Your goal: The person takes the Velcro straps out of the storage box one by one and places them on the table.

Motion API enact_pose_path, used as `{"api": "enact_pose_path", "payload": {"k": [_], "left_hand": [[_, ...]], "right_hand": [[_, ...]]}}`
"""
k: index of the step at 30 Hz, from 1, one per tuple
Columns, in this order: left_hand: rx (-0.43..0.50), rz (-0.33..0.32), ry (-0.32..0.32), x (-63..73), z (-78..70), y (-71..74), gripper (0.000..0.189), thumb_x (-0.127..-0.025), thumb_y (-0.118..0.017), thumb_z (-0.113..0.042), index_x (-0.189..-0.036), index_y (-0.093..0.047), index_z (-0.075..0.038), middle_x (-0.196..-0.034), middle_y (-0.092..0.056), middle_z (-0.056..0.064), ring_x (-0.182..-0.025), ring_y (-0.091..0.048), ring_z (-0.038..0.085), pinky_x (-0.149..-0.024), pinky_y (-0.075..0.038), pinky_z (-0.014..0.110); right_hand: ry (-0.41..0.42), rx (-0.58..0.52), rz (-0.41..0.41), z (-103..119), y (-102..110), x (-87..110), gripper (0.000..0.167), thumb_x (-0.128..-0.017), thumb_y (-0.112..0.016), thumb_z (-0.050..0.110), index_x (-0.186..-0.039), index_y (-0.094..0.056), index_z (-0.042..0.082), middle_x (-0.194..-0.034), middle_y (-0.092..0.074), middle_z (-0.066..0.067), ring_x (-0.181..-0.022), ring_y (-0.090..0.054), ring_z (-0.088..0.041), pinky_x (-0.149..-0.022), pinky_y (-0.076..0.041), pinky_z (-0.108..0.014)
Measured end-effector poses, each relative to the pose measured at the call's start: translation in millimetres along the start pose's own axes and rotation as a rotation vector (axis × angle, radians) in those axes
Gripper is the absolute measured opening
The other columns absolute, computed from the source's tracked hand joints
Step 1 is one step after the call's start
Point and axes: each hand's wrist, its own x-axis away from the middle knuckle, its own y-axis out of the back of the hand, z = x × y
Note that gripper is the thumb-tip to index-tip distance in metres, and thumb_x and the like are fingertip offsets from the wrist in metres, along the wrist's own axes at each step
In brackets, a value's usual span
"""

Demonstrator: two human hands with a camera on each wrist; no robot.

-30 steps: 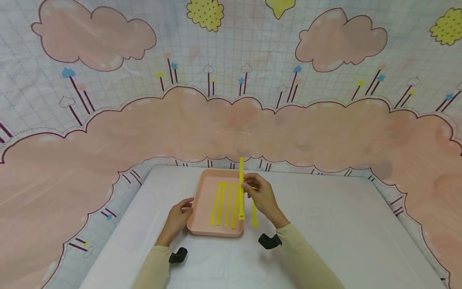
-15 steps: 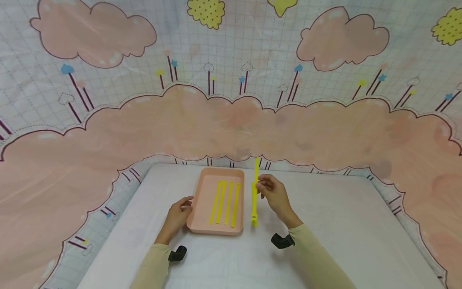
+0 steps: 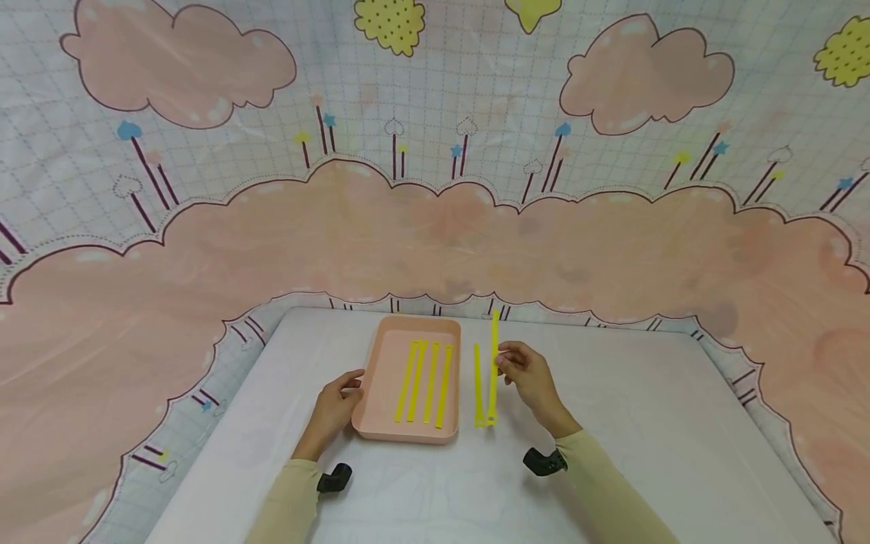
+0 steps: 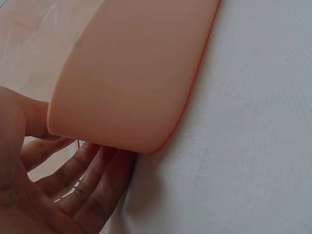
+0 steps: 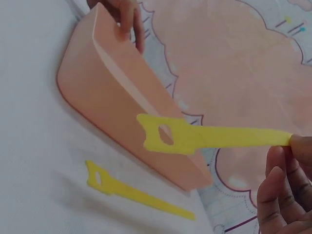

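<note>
In the lower part of the head view, two pale yellow-green fabric sleeves (image 3: pixel 612 491) are seen, each with a black device (image 3: pixel 544 462) worn at the wrist. Just beyond them, a slim yellow strap (image 3: pixel 494 378) with a holed, notched head is pinched between thumb and fingers of the right hand (image 3: pixel 533 378), right of the centre of the frame. The grip is placed above the strap's middle, and the long axis is run up and down the frame, with the holed head lowest. In the right wrist view the strap is shown raised from the white, cloth-like surface (image 3: pixel 646 438).

To the left of this grip, a second yellow strap (image 3: pixel 478 389) is laid flat on the surface, between the held one and the tray. Its long axis is nearly parallel, and its holed head is likewise turned to the bottom of the frame. By it, the right hand is clearly the nearer.

Further left, the wall of a shallow, rounded, peach tray (image 3: pixel 406 436) is pinched at the left edge by the left hand (image 3: pixel 333 412). Inside, four yellow straps (image 3: pixel 431 385) are lined up lengthwise. Behind everything, a cloud-printed peach-and-white backdrop (image 3: pixel 442 249) is hung.
</note>
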Motion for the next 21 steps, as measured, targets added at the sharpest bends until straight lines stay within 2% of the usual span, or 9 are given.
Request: {"api": "enact_pose_path", "payload": {"k": [5, 12, 21], "left_hand": [[-0.003, -0.001, -0.01, 0.0, 0.2, 0.0, 0.041, -0.094, -0.057, -0.007, -0.135, -0.058, -0.008, -0.119, -0.065, 0.019, -0.102, -0.066, 0.03, -0.078, -0.05, 0.03], [0.001, 0.002, -0.003, -0.7, 2.5, -1.3, 0.042, -0.094, -0.057, -0.007, -0.136, -0.058, -0.008, -0.119, -0.065, 0.019, -0.104, -0.065, 0.03, -0.08, -0.053, 0.035], [0.025, 0.001, -0.003, 2.4, -1.2, 0.8, 0.042, -0.094, -0.056, -0.006, -0.135, -0.058, -0.007, -0.118, -0.064, 0.02, -0.102, -0.065, 0.03, -0.076, -0.05, 0.028]], "right_hand": [[-0.043, -0.003, -0.006, -11.0, 4.7, -2.0, 0.027, -0.095, -0.063, 0.011, -0.12, -0.061, 0.002, -0.091, -0.067, -0.006, -0.079, -0.062, -0.016, -0.066, -0.051, -0.024], [-0.12, 0.014, -0.013, -23.4, 10.2, -5.2, 0.03, -0.096, -0.062, 0.014, -0.124, -0.06, 0.004, -0.097, -0.067, -0.007, -0.082, -0.062, -0.015, -0.07, -0.051, -0.026], [-0.193, -0.028, -0.004, -40.0, 9.3, -12.1, 0.027, -0.096, -0.061, 0.009, -0.12, -0.061, -0.001, -0.09, -0.066, -0.004, -0.076, -0.059, -0.013, -0.065, -0.049, -0.026]]}}
